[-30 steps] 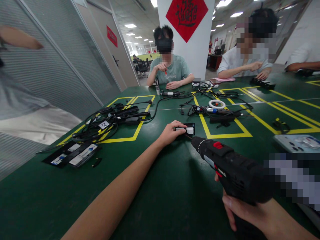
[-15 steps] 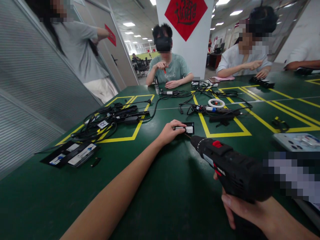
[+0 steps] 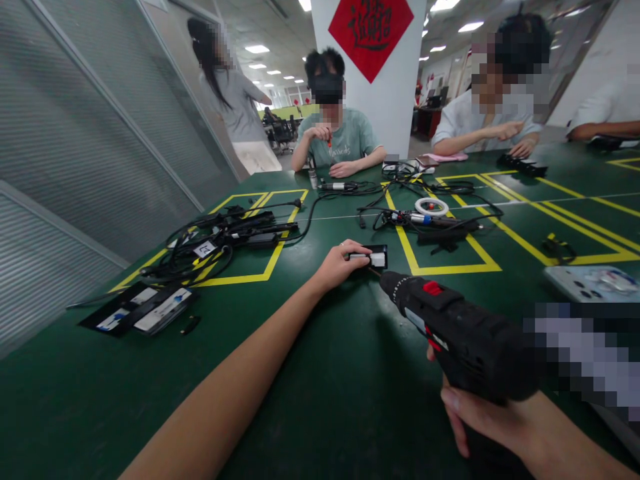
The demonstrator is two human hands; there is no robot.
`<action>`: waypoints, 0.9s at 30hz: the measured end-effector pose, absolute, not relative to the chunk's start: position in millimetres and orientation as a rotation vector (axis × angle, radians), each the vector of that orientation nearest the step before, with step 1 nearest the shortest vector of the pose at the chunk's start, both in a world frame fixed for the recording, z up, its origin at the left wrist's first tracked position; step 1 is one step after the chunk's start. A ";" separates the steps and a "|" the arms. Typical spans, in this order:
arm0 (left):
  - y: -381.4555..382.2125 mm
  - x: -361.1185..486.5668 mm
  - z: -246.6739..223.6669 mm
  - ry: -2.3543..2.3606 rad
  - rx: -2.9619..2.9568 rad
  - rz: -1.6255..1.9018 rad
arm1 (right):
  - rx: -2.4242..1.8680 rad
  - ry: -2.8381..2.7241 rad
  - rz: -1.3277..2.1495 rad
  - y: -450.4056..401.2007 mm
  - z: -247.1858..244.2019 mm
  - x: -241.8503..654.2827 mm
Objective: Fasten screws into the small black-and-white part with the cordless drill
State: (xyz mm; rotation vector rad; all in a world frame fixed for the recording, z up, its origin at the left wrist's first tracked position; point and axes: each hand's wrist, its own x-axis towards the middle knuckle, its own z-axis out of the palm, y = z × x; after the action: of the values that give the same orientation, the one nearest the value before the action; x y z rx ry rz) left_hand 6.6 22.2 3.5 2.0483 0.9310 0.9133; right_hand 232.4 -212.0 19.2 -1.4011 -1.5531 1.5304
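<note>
My right hand (image 3: 480, 420) is wrapped round the grip of a black cordless drill (image 3: 455, 327) with red switches. The drill lies nearly level, its chuck pointing left and away from me. A thin bit reaches from the chuck to the near edge of a small black part (image 3: 381, 253) with a white block on it. Whether the bit touches the part I cannot tell. My left hand (image 3: 340, 265) grips that part from its left side and holds it on the green table (image 3: 320, 360). The fingers hide the part's left half.
Black cables and devices (image 3: 230, 233) lie at left, beside black-and-white panels (image 3: 145, 308). More cabled gear (image 3: 425, 220) and a white ring (image 3: 432, 207) lie beyond the drill. At right is a phone (image 3: 590, 281). Two people sit across the table; another stands at far left.
The standing person at the left has moved away and to the right. Both my hands, the drill and the black part stay practically where they were.
</note>
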 end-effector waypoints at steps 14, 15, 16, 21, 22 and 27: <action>21.3 6.5 3.8 0.924 2.036 0.909 | -1.352 -1.695 1.549 -207.5 22.5 231.7; 21.0 6.6 4.0 0.926 2.033 0.906 | -1.358 -1.696 1.525 -207.8 22.5 231.2; 20.8 6.7 4.2 0.926 2.031 0.905 | -1.362 -1.703 1.507 -208.2 22.6 230.8; 21.1 6.3 3.7 0.911 2.047 0.921 | -1.349 -1.683 1.468 -210.0 22.8 231.9; 21.4 6.1 3.5 0.911 2.054 0.921 | -1.350 -1.662 1.473 -209.9 22.4 232.6; 23.0 6.1 2.0 0.918 2.055 0.913 | -1.361 -1.669 1.527 -208.3 20.8 234.8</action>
State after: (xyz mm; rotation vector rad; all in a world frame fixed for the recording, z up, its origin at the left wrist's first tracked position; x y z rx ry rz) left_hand 6.1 23.0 2.0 2.0546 0.9182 0.9127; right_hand 234.8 -208.3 20.8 -1.3611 -1.6695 1.5267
